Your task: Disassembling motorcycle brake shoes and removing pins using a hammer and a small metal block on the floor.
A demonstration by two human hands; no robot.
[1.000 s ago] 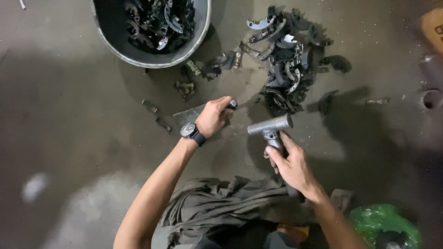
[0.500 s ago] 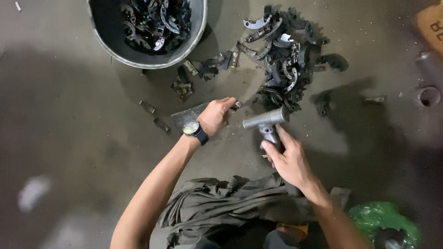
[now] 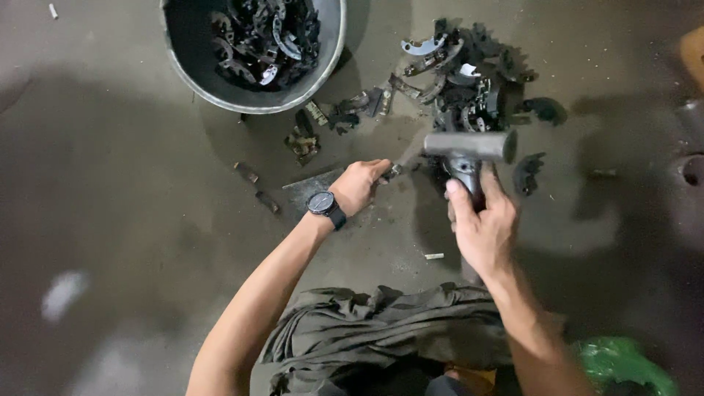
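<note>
**Bare concrete floor, dim light**

A grey, stained concrete floor fills the frame. Broad shadows darken its left and right edges, with a lighter patch at centre. A pale smear marks the lower left.

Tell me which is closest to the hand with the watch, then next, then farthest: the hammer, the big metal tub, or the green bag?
Measured from the left hand:
1. The hammer, just to its right, held in the right hand.
2. The big metal tub, up and slightly left, full of dark parts.
3. The green bag, far off at the bottom right corner.
</note>
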